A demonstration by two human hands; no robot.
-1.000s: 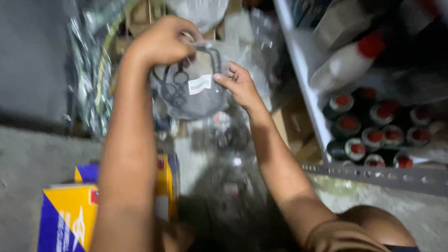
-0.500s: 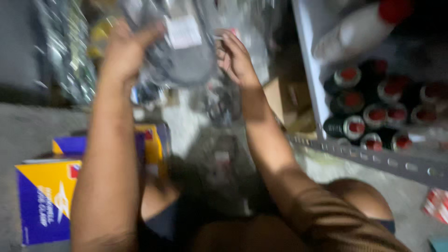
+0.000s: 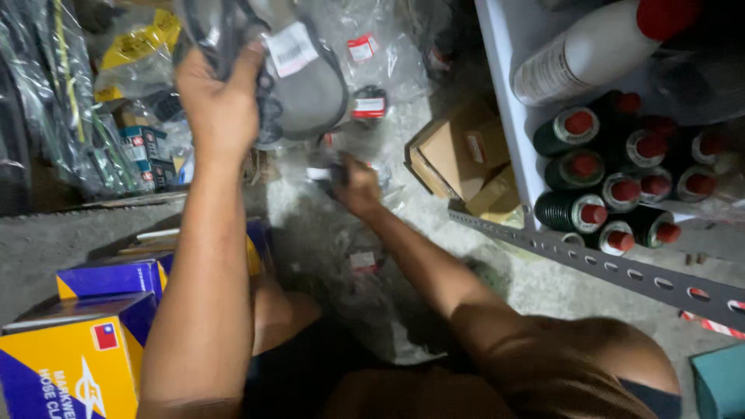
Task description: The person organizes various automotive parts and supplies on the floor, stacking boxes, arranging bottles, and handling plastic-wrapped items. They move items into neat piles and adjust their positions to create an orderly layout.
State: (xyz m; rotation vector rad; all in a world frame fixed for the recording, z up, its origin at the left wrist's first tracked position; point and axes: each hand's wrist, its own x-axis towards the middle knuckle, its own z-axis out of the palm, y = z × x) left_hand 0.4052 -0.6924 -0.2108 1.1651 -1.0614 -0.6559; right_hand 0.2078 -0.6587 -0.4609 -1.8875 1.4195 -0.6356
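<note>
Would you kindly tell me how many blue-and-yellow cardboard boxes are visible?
2: one blue-and-yellow cardboard box at bottom left, another just behind it, beside the left arm. More may be hidden.

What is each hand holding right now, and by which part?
The left hand grips a clear plastic bag of dark gaskets by its left edge, thumb on the front. The right hand closes on a small packet in the pile; which part cannot be told.

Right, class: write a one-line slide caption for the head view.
Left hand lifts a clear parts bag; right hand reaches into packets on the floor.
</note>
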